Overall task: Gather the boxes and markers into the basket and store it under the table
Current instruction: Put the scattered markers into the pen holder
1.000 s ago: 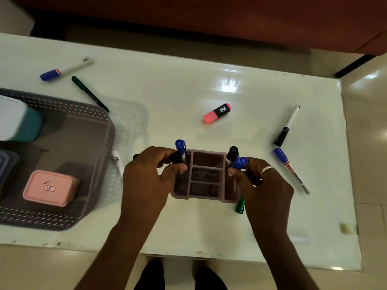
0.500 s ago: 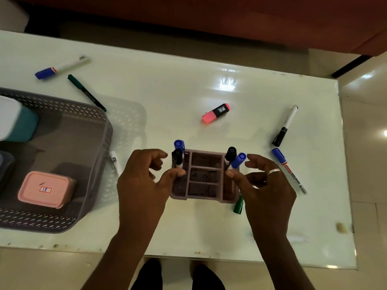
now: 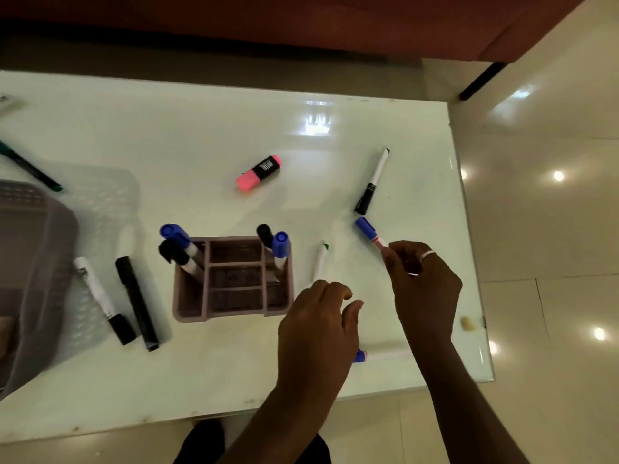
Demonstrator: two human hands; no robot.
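**Picking Up the Blue Marker**

The fingers (image 3: pixel 389 257) of the right hand (image 3: pixel 425 289) pinch the white end of the blue marker (image 3: pixel 368 232). The marker lies on the right side of the worktop (image 3: pixel 201 135). The left hand (image 3: pixel 318 326) is just beside the right one. Its fingers are loosely bent over the near end of a white marker (image 3: pixel 320 262). I cannot tell if that hand holds the white marker or only touches it.

To do this step well, I think the right hand should squeeze the blue marker firmly. It holds only the very end, so the marker could tip or slip. A grip closer to the middle would be safer. Then the hand should lift the marker up high before going left. The basket (image 3: pixel 57 236) is far over on the left. The pen holder (image 3: pixel 234 314) stands in between, with markers sticking up out of it. A low swing could knock them.

The blue marker lies on a slant. Its blue cap points away from the person and to the left, and its white end points back to the right hand. The white marker runs almost straight away from the person, with its green tip at the far end.
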